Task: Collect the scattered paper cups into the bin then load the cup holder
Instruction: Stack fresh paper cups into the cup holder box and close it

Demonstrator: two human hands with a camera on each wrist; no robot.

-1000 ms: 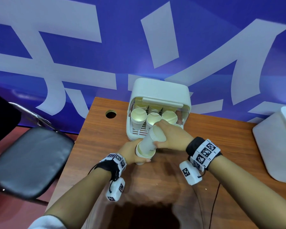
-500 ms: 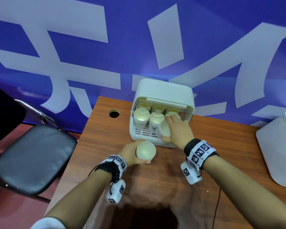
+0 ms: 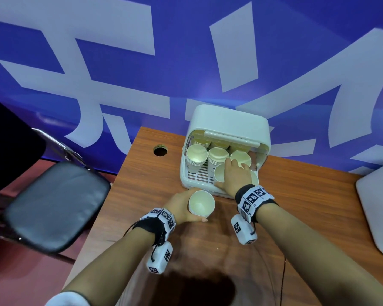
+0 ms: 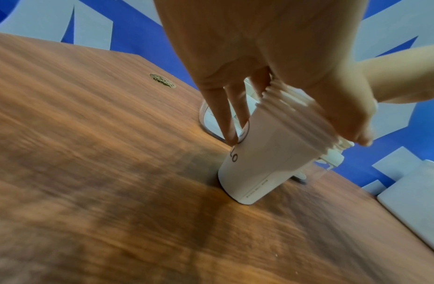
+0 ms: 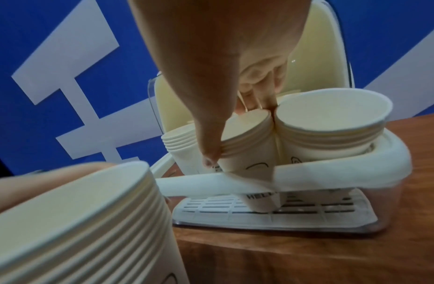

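A stack of cups (image 3: 201, 204) is gripped on the desk (image 3: 142, 177) by the left hand (image 3: 181, 206); mid-frame, another stack (image 5: 247, 146) is pinched inside the cup holder (image 3: 228, 124) by the right hand (image 3: 235, 177).

On the table (image 3: 296, 195), the cup holder (image 3: 228, 129) stands at the far edge, against the banner wall (image 3: 186, 51), with the cable hole (image 3: 160, 150) to its left. Inside it, stacks of cups (image 3: 196, 155) sit in rows on the slatted tray (image 3: 202, 176). The right hand (image 3: 234, 177) reaches into the holder's front right, gripping a small stack (image 5: 247, 138) standing on the tray, beside another stack (image 5: 332, 123). Just before the holder, the left hand (image 3: 181, 206) holds a stack of nested cups (image 3: 201, 203) upright on the table. A chair (image 3: 53, 206) sits left of the table; a bin (image 3: 378, 206) rests at the table's right edge.
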